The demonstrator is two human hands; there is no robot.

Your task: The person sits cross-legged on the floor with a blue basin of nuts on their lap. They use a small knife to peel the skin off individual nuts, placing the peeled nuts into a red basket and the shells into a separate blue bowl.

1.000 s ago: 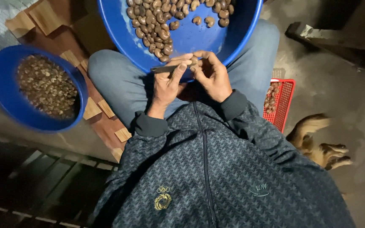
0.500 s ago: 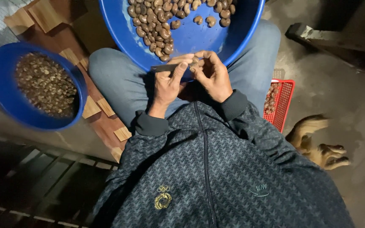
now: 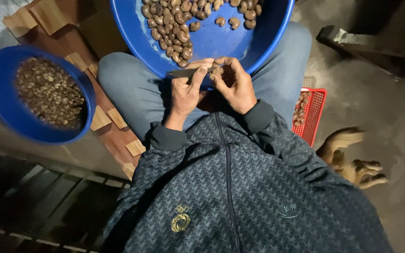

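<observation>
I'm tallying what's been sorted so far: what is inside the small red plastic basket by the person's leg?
The small red plastic basket holds a few brown nuts along its near edge. The person's blue-jeaned leg and dark patterned sleeve cover the rest.

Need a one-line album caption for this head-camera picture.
Left hand holds a knife against a nut in the right hand, over a blue basin.

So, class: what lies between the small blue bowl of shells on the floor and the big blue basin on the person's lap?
In the head view, between the small bowl and the basin lie wooden blocks and the person's knee.
</observation>
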